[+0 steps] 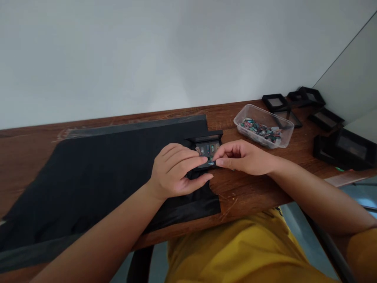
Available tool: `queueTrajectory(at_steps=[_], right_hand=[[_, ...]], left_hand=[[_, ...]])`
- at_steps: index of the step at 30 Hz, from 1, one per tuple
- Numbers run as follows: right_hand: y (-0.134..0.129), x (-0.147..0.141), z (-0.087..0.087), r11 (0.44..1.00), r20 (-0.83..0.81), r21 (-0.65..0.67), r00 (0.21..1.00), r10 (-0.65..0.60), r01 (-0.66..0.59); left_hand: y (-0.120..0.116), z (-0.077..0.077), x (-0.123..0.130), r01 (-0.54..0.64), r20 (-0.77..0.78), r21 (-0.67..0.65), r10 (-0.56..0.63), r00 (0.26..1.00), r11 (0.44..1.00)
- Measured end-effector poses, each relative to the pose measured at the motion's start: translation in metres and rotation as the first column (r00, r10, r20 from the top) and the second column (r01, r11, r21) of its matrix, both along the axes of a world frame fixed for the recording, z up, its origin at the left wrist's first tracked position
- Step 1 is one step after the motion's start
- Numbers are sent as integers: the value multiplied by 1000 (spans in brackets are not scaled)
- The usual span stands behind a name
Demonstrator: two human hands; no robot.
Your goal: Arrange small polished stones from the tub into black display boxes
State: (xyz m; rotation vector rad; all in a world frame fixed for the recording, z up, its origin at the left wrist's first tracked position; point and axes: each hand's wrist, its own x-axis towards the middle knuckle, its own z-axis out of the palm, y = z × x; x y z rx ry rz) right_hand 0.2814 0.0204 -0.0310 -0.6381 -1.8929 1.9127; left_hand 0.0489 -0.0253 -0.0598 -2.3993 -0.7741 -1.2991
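Left arm (112,232) is reaching forward, left hand (176,169) spreading at the case (208,137), grip apart. Right hand (243,157) is angling in, grip pinching blue piece (211,163). Case is sitting open by cloth (118,161).

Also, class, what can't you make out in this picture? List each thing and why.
All in the head view:
- Front of the open black box: partly covered by the fingers of the left hand and right hand.
- Whether the right hand grips a piece: its fingertips are too small and blurred.
- Number of colourful pieces in the plastic tub: they overlap.
- Far left end of the black cloth: cut off by the picture's edge.
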Motion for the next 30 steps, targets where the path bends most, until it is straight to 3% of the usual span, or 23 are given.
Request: queueTrajectory(at_steps=[6, 30], right_hand=[[-5, -2, 3, 988, -21, -135, 997, 72, -74], [-5, -2, 4, 979, 20, -165, 992, 126, -121]], left_hand=[[0, 0, -1, 7, -22, 13, -6, 1000, 1000], [-5, 5, 2, 55, -7, 12, -55, 998, 998]])
